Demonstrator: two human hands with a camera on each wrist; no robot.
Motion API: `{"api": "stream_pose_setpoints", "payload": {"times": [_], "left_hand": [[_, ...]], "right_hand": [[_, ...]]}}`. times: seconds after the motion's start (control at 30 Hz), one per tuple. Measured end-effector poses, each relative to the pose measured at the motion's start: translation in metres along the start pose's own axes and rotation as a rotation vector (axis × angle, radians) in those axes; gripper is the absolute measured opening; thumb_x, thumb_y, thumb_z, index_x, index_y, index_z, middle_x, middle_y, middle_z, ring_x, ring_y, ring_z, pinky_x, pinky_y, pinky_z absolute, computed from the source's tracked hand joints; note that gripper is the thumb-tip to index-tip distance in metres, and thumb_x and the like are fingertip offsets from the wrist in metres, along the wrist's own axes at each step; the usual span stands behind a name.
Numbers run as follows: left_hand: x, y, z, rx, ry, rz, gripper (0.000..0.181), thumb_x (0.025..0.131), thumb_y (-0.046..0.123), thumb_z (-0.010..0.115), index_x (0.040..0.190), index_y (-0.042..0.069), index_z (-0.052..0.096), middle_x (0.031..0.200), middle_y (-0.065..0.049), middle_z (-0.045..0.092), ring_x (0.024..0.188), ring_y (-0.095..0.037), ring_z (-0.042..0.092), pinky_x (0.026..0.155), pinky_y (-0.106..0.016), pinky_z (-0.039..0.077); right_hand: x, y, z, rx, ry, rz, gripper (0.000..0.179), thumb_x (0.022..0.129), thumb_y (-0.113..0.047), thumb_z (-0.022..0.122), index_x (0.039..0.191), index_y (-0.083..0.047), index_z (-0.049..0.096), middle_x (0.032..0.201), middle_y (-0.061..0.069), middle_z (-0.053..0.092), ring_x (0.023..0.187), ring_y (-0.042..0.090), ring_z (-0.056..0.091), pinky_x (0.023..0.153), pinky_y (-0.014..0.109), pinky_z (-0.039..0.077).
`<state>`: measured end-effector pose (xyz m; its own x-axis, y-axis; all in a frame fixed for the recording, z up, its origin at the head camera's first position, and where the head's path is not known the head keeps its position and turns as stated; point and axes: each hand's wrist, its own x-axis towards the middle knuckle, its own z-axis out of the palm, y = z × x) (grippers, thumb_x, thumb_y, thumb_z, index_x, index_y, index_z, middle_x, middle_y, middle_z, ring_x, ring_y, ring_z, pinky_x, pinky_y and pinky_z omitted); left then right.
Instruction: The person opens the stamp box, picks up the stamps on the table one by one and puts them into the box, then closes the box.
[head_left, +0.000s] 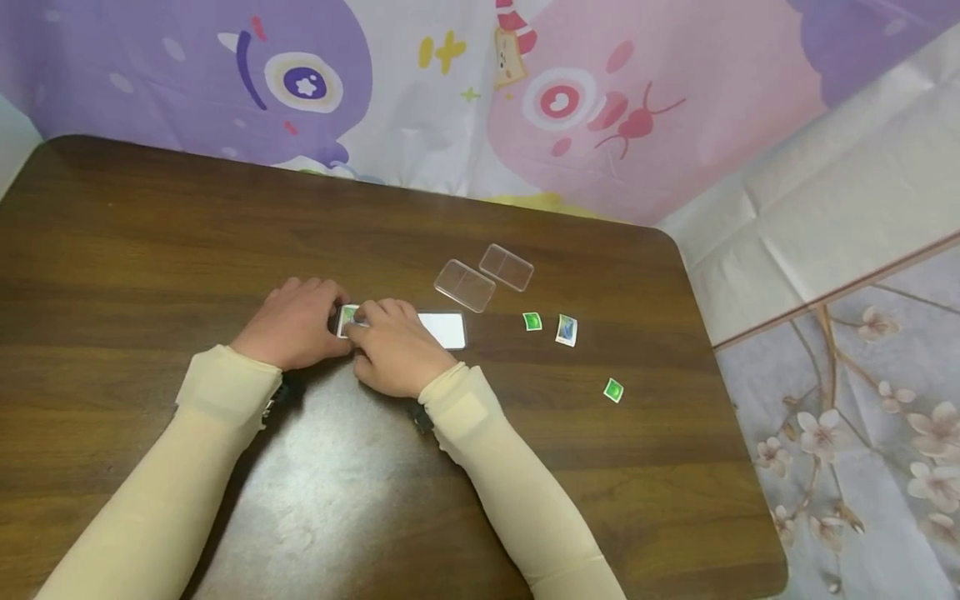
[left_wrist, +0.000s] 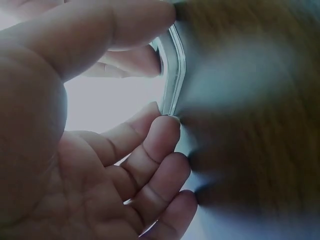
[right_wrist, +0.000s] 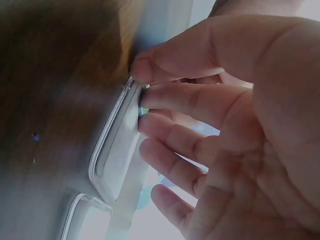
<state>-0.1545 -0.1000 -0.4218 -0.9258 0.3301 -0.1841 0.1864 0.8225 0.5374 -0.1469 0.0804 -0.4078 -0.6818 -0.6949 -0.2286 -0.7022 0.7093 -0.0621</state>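
Observation:
A flat rectangular case [head_left: 447, 331] with clear edges and a white face lies on the table, partly covered by both hands. My left hand [head_left: 294, 323] grips its left end, thumb on the near side and fingertips at the far side. In the left wrist view, the clear rim [left_wrist: 175, 70] shows between thumb and fingers. A small green picture sticker [head_left: 347, 317] sits at that end. My right hand [head_left: 401, 348] lies over the case, extended fingertips against the sticker and face. The right wrist view shows its thumb touching the case edge [right_wrist: 112, 130].
Two clear rectangular pieces [head_left: 465, 285] lie behind the case. Right of it are two green stickers [head_left: 532, 322] and a blue-toned sticker [head_left: 567, 330]. A brown wooden table [head_left: 187, 225] reaches a patterned cloth [head_left: 420, 108] at the back.

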Motion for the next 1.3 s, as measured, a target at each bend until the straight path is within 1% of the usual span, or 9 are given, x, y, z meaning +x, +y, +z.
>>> {"api": "stream_pose_setpoints", "payload": {"times": [0.17, 0.3, 0.4, 0.57, 0.67, 0.77, 0.9, 1.03, 1.3], "left_hand": [[0.001, 0.003, 0.002, 0.000, 0.009, -0.019, 0.056, 0.085, 0.032, 0.075, 0.127, -0.002, 0.059, 0.123, -0.022, 0.063, 0.113, -0.044, 0.050, 0.101, -0.063, 0.036], [0.001, 0.004, 0.003, -0.001, 0.019, -0.025, 0.055, 0.086, 0.034, 0.075, 0.125, -0.001, 0.060, 0.120, -0.021, 0.064, 0.107, -0.042, 0.050, 0.098, -0.060, 0.037], [0.001, 0.005, 0.004, 0.003, 0.023, -0.024, 0.055, 0.087, 0.035, 0.076, 0.124, -0.001, 0.060, 0.118, -0.021, 0.064, 0.105, -0.041, 0.050, 0.095, -0.059, 0.038], [0.001, 0.005, 0.004, 0.007, 0.017, -0.025, 0.055, 0.085, 0.032, 0.077, 0.125, -0.001, 0.059, 0.118, -0.021, 0.064, 0.103, -0.040, 0.050, 0.091, -0.057, 0.039], [0.001, 0.006, 0.004, 0.009, 0.012, -0.028, 0.057, 0.084, 0.030, 0.078, 0.126, -0.001, 0.059, 0.118, -0.020, 0.064, 0.102, -0.039, 0.050, 0.091, -0.056, 0.039], [0.000, 0.005, 0.004, 0.007, 0.014, -0.025, 0.057, 0.083, 0.030, 0.079, 0.126, -0.001, 0.059, 0.116, -0.020, 0.064, 0.102, -0.039, 0.051, 0.091, -0.056, 0.039], [0.000, 0.001, 0.001, 0.005, -0.002, -0.001, 0.057, 0.081, 0.027, 0.078, 0.127, -0.001, 0.060, 0.116, -0.020, 0.064, 0.105, -0.041, 0.051, 0.094, -0.059, 0.039], [-0.001, -0.002, -0.002, -0.001, -0.025, 0.018, 0.057, 0.081, 0.020, 0.074, 0.131, -0.002, 0.059, 0.117, -0.020, 0.062, 0.110, -0.043, 0.051, 0.097, -0.060, 0.039], [-0.001, -0.002, -0.004, -0.008, -0.022, 0.021, 0.052, 0.085, 0.017, 0.070, 0.132, -0.002, 0.061, 0.116, -0.019, 0.063, 0.110, -0.041, 0.052, 0.098, -0.059, 0.039]], "right_hand": [[0.001, 0.001, 0.001, 0.007, 0.007, -0.009, 0.034, 0.099, -0.024, 0.057, 0.130, -0.018, 0.067, 0.138, 0.002, 0.055, 0.133, 0.024, 0.047, 0.119, 0.043, 0.027], [0.001, 0.003, 0.001, 0.024, 0.017, -0.006, 0.030, 0.100, -0.025, 0.057, 0.126, -0.017, 0.069, 0.139, 0.003, 0.056, 0.133, 0.024, 0.047, 0.119, 0.042, 0.028], [0.000, 0.006, 0.000, 0.055, 0.033, -0.003, 0.028, 0.101, -0.024, 0.057, 0.124, -0.015, 0.070, 0.139, 0.004, 0.057, 0.133, 0.024, 0.049, 0.118, 0.041, 0.032], [-0.003, 0.012, -0.004, 0.119, 0.067, -0.016, 0.032, 0.104, -0.024, 0.056, 0.131, -0.013, 0.069, 0.136, 0.005, 0.060, 0.129, 0.024, 0.053, 0.112, 0.040, 0.039], [-0.005, 0.014, -0.006, 0.137, 0.070, -0.020, 0.036, 0.104, -0.024, 0.056, 0.137, -0.012, 0.066, 0.136, 0.003, 0.061, 0.128, 0.023, 0.054, 0.110, 0.040, 0.040], [-0.004, 0.014, -0.004, 0.107, 0.061, -0.014, 0.033, 0.103, -0.024, 0.057, 0.132, -0.015, 0.069, 0.135, 0.001, 0.061, 0.129, 0.023, 0.054, 0.112, 0.042, 0.039], [-0.001, 0.012, 0.000, 0.067, 0.044, -0.016, 0.029, 0.102, -0.024, 0.057, 0.126, -0.019, 0.072, 0.135, 0.000, 0.061, 0.133, 0.023, 0.051, 0.117, 0.044, 0.034], [-0.002, 0.010, -0.001, 0.062, 0.032, -0.029, 0.028, 0.102, -0.024, 0.057, 0.125, -0.018, 0.072, 0.136, 0.001, 0.059, 0.135, 0.024, 0.049, 0.118, 0.044, 0.031], [-0.002, 0.007, -0.002, 0.047, 0.015, -0.022, 0.031, 0.103, -0.025, 0.055, 0.129, -0.017, 0.070, 0.138, 0.002, 0.058, 0.133, 0.022, 0.049, 0.121, 0.043, 0.027]]}}
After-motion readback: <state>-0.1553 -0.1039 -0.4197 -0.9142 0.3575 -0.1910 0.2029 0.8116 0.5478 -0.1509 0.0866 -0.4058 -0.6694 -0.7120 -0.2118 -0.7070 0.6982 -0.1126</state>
